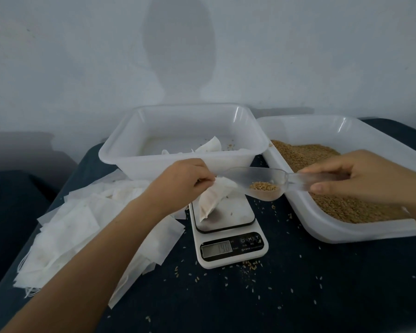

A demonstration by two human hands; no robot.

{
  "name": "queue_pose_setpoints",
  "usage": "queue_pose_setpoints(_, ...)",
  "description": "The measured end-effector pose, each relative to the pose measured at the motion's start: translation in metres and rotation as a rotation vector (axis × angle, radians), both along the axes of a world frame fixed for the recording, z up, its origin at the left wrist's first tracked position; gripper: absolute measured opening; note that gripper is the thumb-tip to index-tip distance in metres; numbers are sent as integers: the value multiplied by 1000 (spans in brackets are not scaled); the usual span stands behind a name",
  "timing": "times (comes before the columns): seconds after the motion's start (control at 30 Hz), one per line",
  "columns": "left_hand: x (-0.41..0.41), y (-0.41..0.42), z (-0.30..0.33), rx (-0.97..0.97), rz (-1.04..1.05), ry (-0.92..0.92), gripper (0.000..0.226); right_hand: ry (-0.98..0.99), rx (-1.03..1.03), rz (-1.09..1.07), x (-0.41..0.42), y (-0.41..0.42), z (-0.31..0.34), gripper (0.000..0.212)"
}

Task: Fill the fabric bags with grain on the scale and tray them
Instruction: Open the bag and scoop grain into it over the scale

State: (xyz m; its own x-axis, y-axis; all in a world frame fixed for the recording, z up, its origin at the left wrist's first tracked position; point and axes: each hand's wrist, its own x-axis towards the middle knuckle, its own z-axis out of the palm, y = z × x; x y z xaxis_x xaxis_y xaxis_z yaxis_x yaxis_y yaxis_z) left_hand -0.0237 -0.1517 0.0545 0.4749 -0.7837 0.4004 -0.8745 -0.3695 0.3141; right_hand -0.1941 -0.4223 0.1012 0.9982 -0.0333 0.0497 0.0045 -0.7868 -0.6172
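Observation:
A white fabric bag (pixel 211 200) with grain in it stands slanted on the steel plate of a white kitchen scale (pixel 228 229). My left hand (pixel 180 181) pinches the bag's top edge and holds it up. My right hand (pixel 360 179) grips the handle of a clear plastic scoop (pixel 257 181), which carries a small heap of grain; its tip is at the bag's mouth. The scale's display is lit with digits.
A white tray (pixel 346 233) of brown grain lies at the right. A deeper white tub (pixel 120 159) behind the scale holds some bags. A pile of flat fabric bags (pixel 77 227) lies at the left. Loose grains dot the dark cloth (pixel 298 296).

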Motion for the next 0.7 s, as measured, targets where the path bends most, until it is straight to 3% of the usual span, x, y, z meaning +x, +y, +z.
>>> queue_pose_setpoints(0.37, -1, 1, -3, -12, 50, 12, 16, 144, -128, 101, 16, 8, 40, 40)
queue_pose_setpoints(0.53, -3, 3, -1, -23, -8, 14, 14, 234, -271, 109, 38, 11, 75, 53)
queue_pose_setpoints(0.7, -2, 4, 3, -42, -51, 29, 12, 284, -389, 132, 60, 25, 105, 26)
